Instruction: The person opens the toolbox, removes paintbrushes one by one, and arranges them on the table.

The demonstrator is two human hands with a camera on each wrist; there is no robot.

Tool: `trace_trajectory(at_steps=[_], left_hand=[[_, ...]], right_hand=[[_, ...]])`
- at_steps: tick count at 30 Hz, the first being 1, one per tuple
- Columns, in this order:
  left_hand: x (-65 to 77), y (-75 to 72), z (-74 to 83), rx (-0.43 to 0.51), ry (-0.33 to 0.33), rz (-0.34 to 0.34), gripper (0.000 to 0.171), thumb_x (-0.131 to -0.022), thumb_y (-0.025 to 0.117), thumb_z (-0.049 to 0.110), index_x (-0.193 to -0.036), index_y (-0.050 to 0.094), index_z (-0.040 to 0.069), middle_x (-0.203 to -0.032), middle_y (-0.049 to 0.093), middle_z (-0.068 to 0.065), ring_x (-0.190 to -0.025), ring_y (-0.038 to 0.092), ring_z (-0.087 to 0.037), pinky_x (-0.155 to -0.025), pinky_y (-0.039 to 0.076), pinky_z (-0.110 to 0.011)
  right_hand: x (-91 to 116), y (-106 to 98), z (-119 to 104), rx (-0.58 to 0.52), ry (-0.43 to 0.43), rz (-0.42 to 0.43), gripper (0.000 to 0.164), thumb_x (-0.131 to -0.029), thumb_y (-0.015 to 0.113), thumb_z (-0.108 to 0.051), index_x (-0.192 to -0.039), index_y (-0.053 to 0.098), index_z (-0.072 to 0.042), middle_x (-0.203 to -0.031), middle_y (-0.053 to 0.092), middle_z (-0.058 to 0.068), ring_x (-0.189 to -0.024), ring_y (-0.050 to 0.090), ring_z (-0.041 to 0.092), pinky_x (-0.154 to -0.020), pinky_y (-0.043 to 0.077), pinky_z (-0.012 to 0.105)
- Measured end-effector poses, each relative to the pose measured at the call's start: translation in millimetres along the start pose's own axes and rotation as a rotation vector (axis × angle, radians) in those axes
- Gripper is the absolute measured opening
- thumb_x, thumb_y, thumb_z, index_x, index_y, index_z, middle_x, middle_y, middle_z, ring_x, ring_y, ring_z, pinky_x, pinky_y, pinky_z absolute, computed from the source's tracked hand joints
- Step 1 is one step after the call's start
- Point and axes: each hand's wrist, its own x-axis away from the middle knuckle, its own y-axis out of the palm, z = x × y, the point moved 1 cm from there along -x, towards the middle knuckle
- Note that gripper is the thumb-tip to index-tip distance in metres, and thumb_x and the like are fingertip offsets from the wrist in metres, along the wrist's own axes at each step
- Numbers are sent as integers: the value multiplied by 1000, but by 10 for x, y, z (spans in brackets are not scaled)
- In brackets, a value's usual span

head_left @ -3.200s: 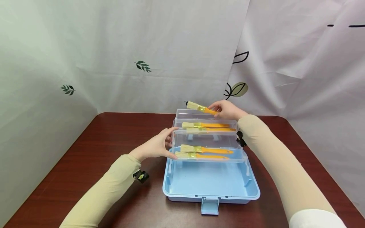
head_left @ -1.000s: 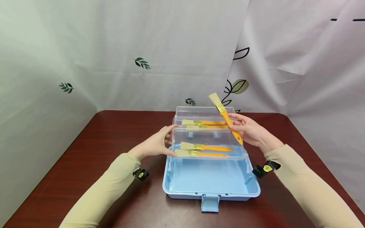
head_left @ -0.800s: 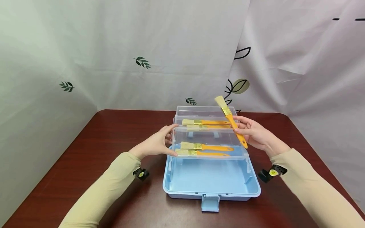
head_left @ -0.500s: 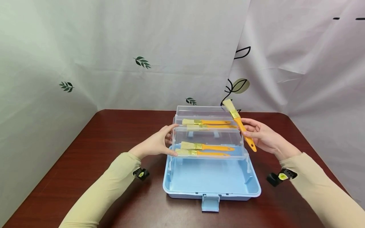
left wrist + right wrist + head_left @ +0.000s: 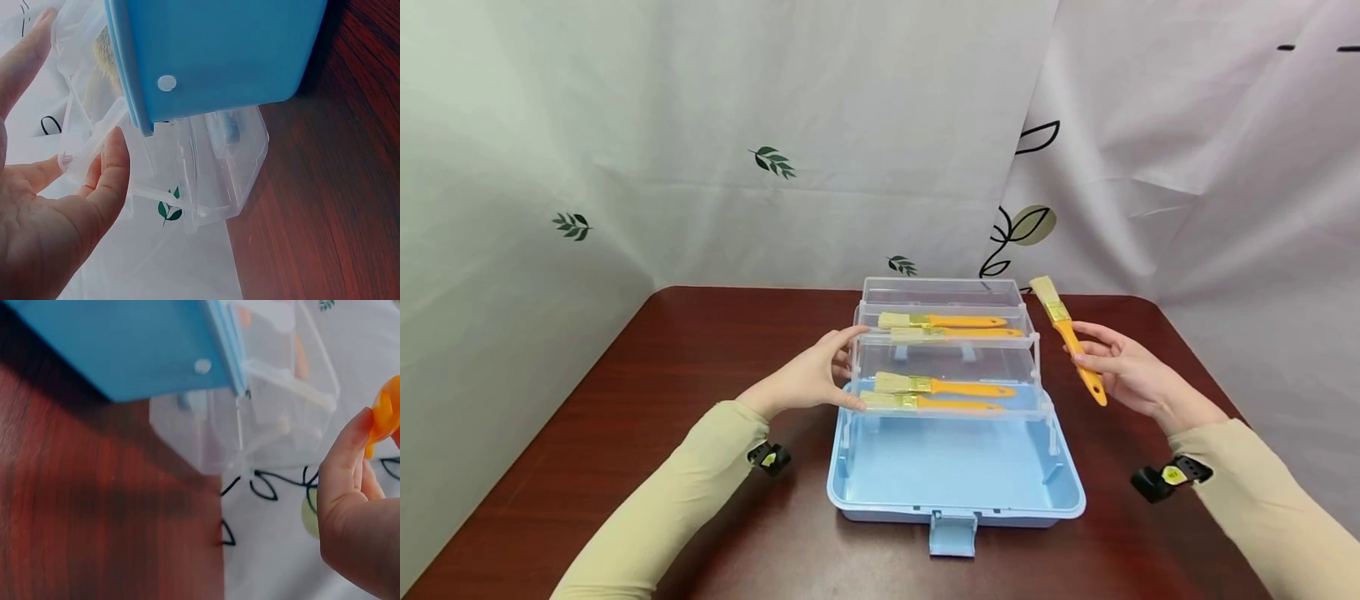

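An opened blue toolbox (image 5: 951,483) stands on the table, with clear plastic trays stepped up above its base. Two paintbrushes (image 5: 970,321) with orange handles lie in the upper tray (image 5: 955,342). Another two brushes (image 5: 973,389) lie in the lower tray (image 5: 958,414). My left hand (image 5: 805,379) holds the trays at their left end, thumb by the lower one and fingers up at the upper one. To the right of the box, my right hand (image 5: 1138,375) pinches a paintbrush (image 5: 1086,371) by its handle, bristles pointing up and left. The right wrist view shows the orange handle end (image 5: 387,409) between the fingers.
A blue latch (image 5: 952,533) hangs down at the box's front. Behind the trays stands the clear lid (image 5: 940,290). The dark red wooden table (image 5: 715,333) reaches back to a white patterned curtain (image 5: 850,217).
My right hand has carried the paintbrush from over the back of the trays to the right, past the box's side, turning it more upright. My left hand has stayed at the trays.
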Motion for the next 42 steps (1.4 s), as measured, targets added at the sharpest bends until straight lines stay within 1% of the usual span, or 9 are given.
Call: trace_trajectory(at_steps=[6, 14, 22, 26, 29, 30, 32, 37, 42], left_hand=[[-3, -13, 3, -1, 8, 0, 105, -67, 87, 19, -149, 23, 15, -125, 37, -13, -102, 54, -24, -90, 51, -36], [0, -15, -19, 6, 14, 9, 104, -67, 87, 19, -149, 23, 15, -122, 39, -12, -104, 54, -24, -91, 52, -36], [-3, -21, -8, 7, 19, 10, 104, -67, 87, 18, -149, 23, 14, -123, 39, -13, -104, 54, -25, -91, 51, -36], [-4, -25, -9, 10, 18, 13, 104, -67, 87, 18, -149, 24, 13, -123, 39, -13, -104, 54, -25, -91, 51, -37], [-2, -18, -15, 12, 12, 10, 104, -67, 87, 18, -149, 23, 14, -124, 38, -13, -104, 54, -25, -91, 51, -38], [-1, -15, -17, 12, 9, 9, 104, -67, 87, 18, -149, 23, 14, -124, 38, -13, -104, 54, -25, -91, 52, -38], [2, -7, -21, 10, 4, 7, 104, -67, 87, 18, -149, 23, 14, -124, 38, -13, -104, 54, -25, -91, 52, -38], [8, 2, -22, 7, 6, 8, 103, -67, 87, 17, -149, 23, 14, -124, 38, -13, -104, 54, -26, -91, 51, -38], [14, 3, -19, 7, 1, 12, 103, -67, 87, 16, -149, 24, 14, -125, 38, -13, -104, 53, -26, -91, 52, -37]], right_hand=[[27, -150, 48, -11, 18, 47, 33, -94, 53, 1, -112, 59, -26, -93, 68, -3, -80, 65, 10, -69, 54, 21], [-2, -401, 269, 192, 166, 205, 31, -93, 59, -8, -113, 44, -28, -89, 63, -9, -80, 60, 6, -70, 53, 21], [-5, -562, 420, 313, 225, 268, 37, -93, 60, -13, -124, 40, -20, -90, 60, -13, -81, 59, 4, -72, 53, 20], [-27, -561, 466, 363, 243, 273, 59, -92, 63, -17, -138, 29, -3, -90, 58, -15, -80, 59, 2, -73, 53, 20], [-46, -539, 503, 427, 278, 282, 77, -91, 64, -21, -145, 15, 5, -92, 56, -14, -80, 58, 1, -73, 53, 20], [-51, -528, 515, 457, 294, 287, 78, -92, 63, -21, -145, 14, 5, -94, 55, -13, -80, 58, 1, -74, 53, 20], [-59, -505, 534, 518, 323, 294, 79, -92, 62, -23, -146, 13, 6, -100, 56, -7, -82, 57, 0, -79, 54, 24], [-67, -461, 563, 615, 354, 309, 78, -91, 63, -26, -146, 17, 6, -116, 55, 11, -84, 56, 2, -93, 50, 43], [-82, -451, 578, 639, 362, 318, 80, -90, 66, -27, -145, 18, 6, -112, 58, 10, -83, 57, 3, -94, 48, 48]])
